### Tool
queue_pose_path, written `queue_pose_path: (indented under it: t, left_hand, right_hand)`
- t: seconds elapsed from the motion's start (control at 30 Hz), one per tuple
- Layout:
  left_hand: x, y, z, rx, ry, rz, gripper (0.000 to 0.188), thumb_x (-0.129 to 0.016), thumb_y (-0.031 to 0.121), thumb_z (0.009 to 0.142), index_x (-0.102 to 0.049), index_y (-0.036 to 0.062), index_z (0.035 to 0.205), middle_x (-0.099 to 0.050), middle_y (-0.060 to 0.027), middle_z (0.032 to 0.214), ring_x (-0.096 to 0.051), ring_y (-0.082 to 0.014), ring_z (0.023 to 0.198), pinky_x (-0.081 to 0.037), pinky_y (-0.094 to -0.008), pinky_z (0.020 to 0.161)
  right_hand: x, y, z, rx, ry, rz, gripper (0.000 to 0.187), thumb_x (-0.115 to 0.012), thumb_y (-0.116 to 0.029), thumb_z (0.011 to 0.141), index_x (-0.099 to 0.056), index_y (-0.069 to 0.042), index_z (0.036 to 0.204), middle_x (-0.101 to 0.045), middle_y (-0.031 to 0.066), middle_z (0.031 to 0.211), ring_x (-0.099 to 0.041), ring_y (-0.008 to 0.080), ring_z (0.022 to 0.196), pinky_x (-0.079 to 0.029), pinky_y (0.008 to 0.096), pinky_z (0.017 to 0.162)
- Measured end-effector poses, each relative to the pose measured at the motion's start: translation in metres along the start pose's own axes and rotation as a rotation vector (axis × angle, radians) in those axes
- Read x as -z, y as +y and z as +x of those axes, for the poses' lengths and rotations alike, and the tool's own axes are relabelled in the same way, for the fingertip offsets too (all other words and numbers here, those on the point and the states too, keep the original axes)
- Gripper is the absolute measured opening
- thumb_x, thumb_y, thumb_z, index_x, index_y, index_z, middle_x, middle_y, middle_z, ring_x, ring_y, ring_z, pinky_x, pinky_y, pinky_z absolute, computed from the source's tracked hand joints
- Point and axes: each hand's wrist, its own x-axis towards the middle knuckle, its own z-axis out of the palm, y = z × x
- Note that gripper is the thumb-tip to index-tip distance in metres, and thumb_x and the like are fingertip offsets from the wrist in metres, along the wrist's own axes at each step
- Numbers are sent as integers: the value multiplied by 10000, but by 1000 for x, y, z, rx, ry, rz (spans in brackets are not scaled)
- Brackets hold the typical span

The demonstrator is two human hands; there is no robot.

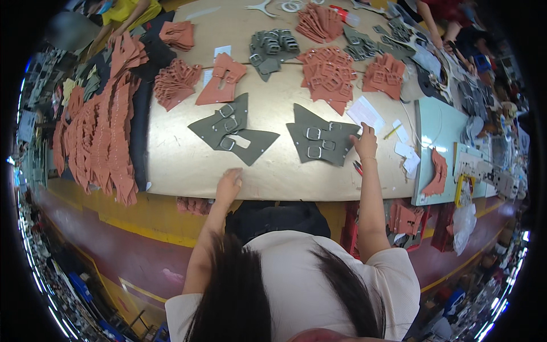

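My left hand [229, 183] rests near the table's front edge with fingers curled, holding nothing I can see. It lies just below a grey cut piece with metal buckles [233, 131]. My right hand [366, 142] presses its fingers on the right edge of a second stack of grey buckle pieces [320, 141]. A white paper slip [366, 112] lies just beyond that hand.
Rust-orange cut pieces lie in piles at the left [102, 137] and at the back [329, 74], with more grey buckle pieces [272, 50]. A sewing station with a pale green top [437, 128] stands at the right. Other people work at the far side.
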Motion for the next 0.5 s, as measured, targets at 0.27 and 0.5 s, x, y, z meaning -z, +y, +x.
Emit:
queue_pose_path:
  t: [0.27,0.5]
  left_hand:
    - [38,-16,122,-116,195,383,521,-674,174,788,-529,53,1273,-522,-166,1267,-541,-345,1125,-447,-424,962]
    - [63,-12,184,49,-156,509,600,-693,153,697,-506,39,1256,-536,-174,1212,-548,-324,1125,-451,-433,968]
  right_hand:
    - [-26,-88,-11,364,-195,-156,883,-819,-360,662,-391,-179,1413,-411,68,1435,-371,293,1336,-337,532,1051]
    - [-34,-101,-1,315,-404,-227,1047,-851,-380,604,-292,-177,1466,-372,40,1469,-303,251,1393,-300,532,1082]
